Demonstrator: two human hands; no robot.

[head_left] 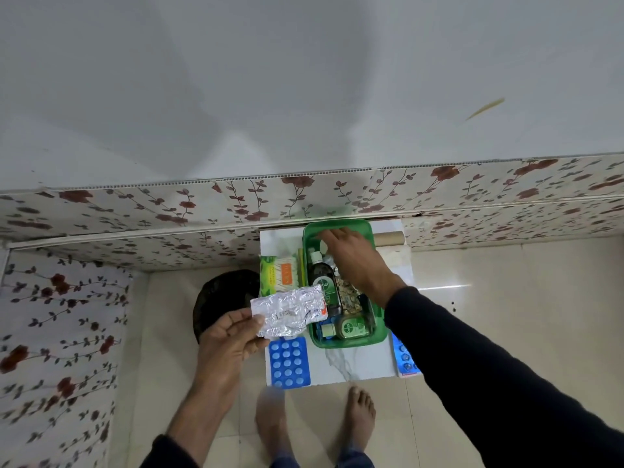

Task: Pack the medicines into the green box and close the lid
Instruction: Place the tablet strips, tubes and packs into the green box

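Note:
The green box (347,343) stands open on a small white table (358,364). Inside it lie a dark Dettol bottle (322,282), a smaller green bottle (349,329) and a patterned strip. My left hand (229,339) holds a silver foil tablet strip (290,314) above the table's left side, next to the box. My right hand (354,255) reaches into the far half of the box, fingers spread over the items there; whether it grips anything is hidden. A blue blister pack (288,361) lies on the table's near left corner.
A green and orange carton (278,271) lies left of the box. Another blue pack (405,358) sits at the table's right edge under my sleeve. A cardboard tube (390,237) rests behind the box. A dark round object (223,295) stands on the floor. My bare feet are below.

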